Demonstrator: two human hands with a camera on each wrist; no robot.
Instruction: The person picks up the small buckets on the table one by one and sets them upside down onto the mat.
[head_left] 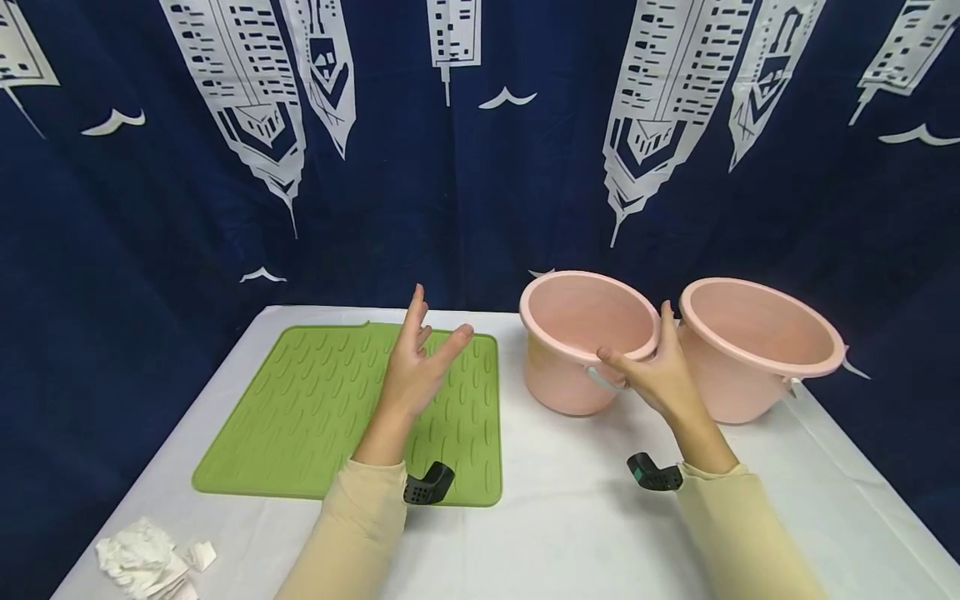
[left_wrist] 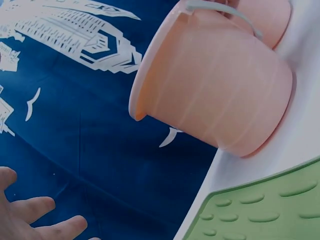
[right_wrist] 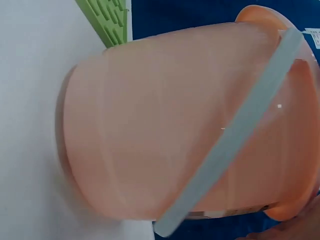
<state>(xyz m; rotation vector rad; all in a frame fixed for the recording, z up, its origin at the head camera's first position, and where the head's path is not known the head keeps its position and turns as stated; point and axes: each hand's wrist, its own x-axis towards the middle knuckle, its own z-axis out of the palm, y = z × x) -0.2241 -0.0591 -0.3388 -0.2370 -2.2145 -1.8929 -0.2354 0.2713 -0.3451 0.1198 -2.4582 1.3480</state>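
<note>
Two pink buckets stand side by side at the back right of the table, the left bucket with a pale handle hanging across its front. My right hand is at this bucket's front right rim, thumb right at the rim and extended fingers pointing up beside the right bucket. In the right wrist view only a bit of that hand shows by the rim. My left hand is raised over the green mat, fingers and thumb spread, holding nothing. The left wrist view catches its fingertips at the lower left.
Crumpled white paper lies at the front left of the white-covered table. Behind the table hangs a dark blue curtain printed with white buildings. The mat takes up much of the table's left side.
</note>
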